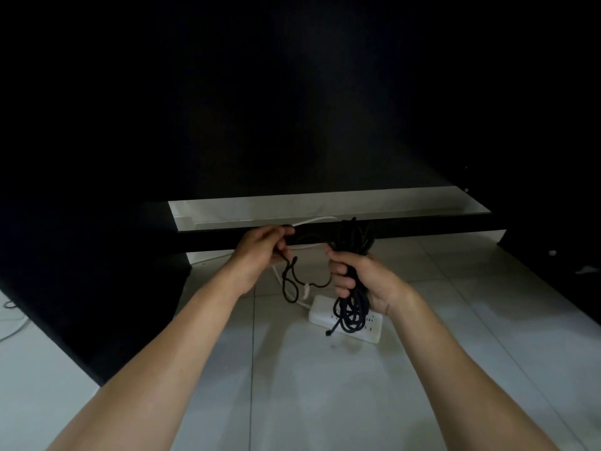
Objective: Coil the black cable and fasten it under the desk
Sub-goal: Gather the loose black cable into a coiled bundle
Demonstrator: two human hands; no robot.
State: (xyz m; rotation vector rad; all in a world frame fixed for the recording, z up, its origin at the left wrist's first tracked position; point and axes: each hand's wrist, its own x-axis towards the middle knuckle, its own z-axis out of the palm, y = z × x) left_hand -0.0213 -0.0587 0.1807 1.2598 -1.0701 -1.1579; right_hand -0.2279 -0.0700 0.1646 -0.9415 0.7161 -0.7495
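Desk [97,288]: dark underside and a black panel fill the upper and left view; a black crossbar [422,231] runs level just behind your hands. You are working low, over the tiled floor [292,385].

Power strip [344,323]: white, lying on the floor directly below your right hand. Small marks sit beside its sockets, too small to read. No brand, label or other writing is legible anywhere in view.

Cable [353,307]: black, thin, held above the floor between your two hands, in front of the crossbar. Most of it is already gathered into a long hank of several loops. Your right hand [367,281] has its fingers curled tight round the middle of the hank; loops stick up above the fist and hang below it, over the power strip. One free end dangles from the bottom loops.

The remaining slack runs left in a loose drooping loop to your left hand [257,255], whose fingertips pinch the strand near the crossbar.

White lead [312,221]: passes behind your left hand; whether those fingers also touch it, I cannot tell.

Handling judgement: light, limp, no spring to speak of; loops will likely sag and slide apart if the fist loosens. Keep hold at mid-hank, where all turns cross. Feed slack with the pinch, and tie at the same waist.
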